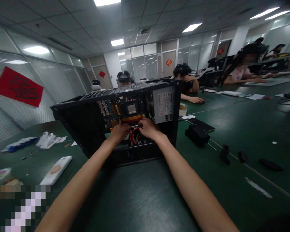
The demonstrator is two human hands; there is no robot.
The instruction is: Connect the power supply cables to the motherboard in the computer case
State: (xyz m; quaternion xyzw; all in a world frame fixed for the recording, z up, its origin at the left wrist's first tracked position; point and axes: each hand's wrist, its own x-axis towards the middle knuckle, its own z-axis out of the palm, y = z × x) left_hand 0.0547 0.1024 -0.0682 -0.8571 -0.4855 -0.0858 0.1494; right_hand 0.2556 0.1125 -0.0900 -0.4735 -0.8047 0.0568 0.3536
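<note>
An open computer case (pixel 69 119) stands on the table in front of me, its side panel off. Inside, a motherboard (pixel 122 104) with a square processor (pixel 131 109) faces me, beside a silver power supply (pixel 163 104). My left hand (pixel 119 132) and my right hand (pixel 148 127) reach in at the board's lower edge, just below the yellow and red memory slots (pixel 132 119). Their closed fingers pinch the two ends of a thin strip, which looks like a RAM stick (pixel 134 126); the fingers hide most of it. Red, yellow and black cables (pixel 134 137) hang below.
A white phone (pixel 56 170), white gloves (pixel 47 140) and blue-white gloves (pixel 19 144) lie at left. At right are a black box-shaped object (pixel 197 134), a dark phone (pixel 201 124) and small black pieces (pixel 270 164). Other people sit across the table; one person's hand (pixel 195 99) rests there.
</note>
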